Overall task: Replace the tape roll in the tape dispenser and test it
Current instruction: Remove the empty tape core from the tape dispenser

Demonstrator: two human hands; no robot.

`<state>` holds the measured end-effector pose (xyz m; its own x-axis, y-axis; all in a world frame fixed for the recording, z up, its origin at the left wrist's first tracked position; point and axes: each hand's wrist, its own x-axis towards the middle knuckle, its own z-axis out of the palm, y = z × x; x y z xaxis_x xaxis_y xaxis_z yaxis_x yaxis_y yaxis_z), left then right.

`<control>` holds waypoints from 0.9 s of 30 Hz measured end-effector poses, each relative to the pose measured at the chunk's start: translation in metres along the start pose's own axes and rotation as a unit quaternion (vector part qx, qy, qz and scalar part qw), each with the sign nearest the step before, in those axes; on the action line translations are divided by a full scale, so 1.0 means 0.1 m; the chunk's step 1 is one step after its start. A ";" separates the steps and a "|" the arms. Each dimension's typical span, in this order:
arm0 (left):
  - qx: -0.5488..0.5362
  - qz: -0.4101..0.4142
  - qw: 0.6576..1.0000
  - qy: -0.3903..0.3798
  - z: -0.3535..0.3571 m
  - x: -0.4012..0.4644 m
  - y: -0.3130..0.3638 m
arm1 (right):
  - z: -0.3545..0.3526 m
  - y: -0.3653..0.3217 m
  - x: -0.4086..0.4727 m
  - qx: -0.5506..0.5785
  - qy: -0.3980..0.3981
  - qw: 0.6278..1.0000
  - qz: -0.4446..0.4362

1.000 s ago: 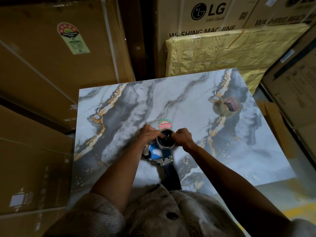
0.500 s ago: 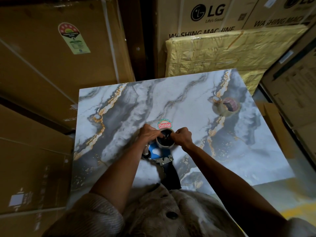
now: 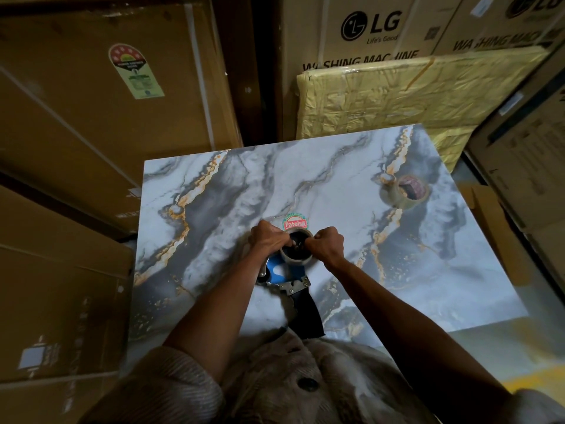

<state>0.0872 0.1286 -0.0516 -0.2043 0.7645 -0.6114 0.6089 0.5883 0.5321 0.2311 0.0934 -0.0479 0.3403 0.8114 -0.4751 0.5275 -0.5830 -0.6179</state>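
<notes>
A blue tape dispenser (image 3: 278, 271) with a metal blade plate and a black handle (image 3: 305, 316) lies on the marble-patterned tabletop (image 3: 214, 228), handle pointing toward me. A pale, thin tape roll (image 3: 296, 254) sits on its hub. My left hand (image 3: 268, 238) grips the roll's left rim and my right hand (image 3: 326, 246) grips its right rim, fingers curled over the edge. A second tape roll (image 3: 405, 191), clear with a reddish core, lies apart at the table's far right.
A round red and green sticker (image 3: 294, 223) is stuck to the table just beyond the roll. Large cardboard boxes (image 3: 107, 102) stand close on the left, back and right. A yellow wrapped panel (image 3: 397, 96) leans behind the table.
Both hands stay clamped on the roll at the dispenser's hub; only slight finger shifts show. The dispenser and the far roll have not moved.
</notes>
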 end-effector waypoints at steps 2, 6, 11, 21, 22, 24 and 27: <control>0.011 0.015 1.000 -0.002 0.01 0.00 -0.01 | 0.00 0.00 0.00 0.002 0.003 1.000 -0.003; 0.029 0.041 0.999 0.016 0.01 -0.05 -0.01 | 0.00 0.00 -0.02 0.006 0.010 1.000 -0.005; 0.050 0.071 0.996 0.032 -0.01 -0.11 0.00 | -0.01 -0.01 -0.04 0.011 0.015 1.000 0.000; 0.035 0.061 0.996 0.059 0.11 0.00 -0.09 | -0.01 -0.03 -0.09 0.007 0.022 1.000 0.003; 0.032 0.058 0.996 0.060 0.13 0.02 -0.10 | -0.01 -0.03 -0.09 0.006 0.024 1.000 0.001; 0.030 0.058 0.996 0.067 0.16 0.06 -0.13 | -0.01 -0.05 -0.10 0.003 0.026 1.000 -0.002; 0.042 0.063 0.994 0.076 0.19 0.05 -0.13 | -0.02 -0.05 -0.11 0.003 0.025 1.000 -0.005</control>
<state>0.0922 0.1200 -0.0729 -0.2318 0.8653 -0.4445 0.6973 0.4664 0.5443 0.2262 0.0879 -0.0387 0.3736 0.8182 -0.4369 0.5259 -0.5749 -0.6269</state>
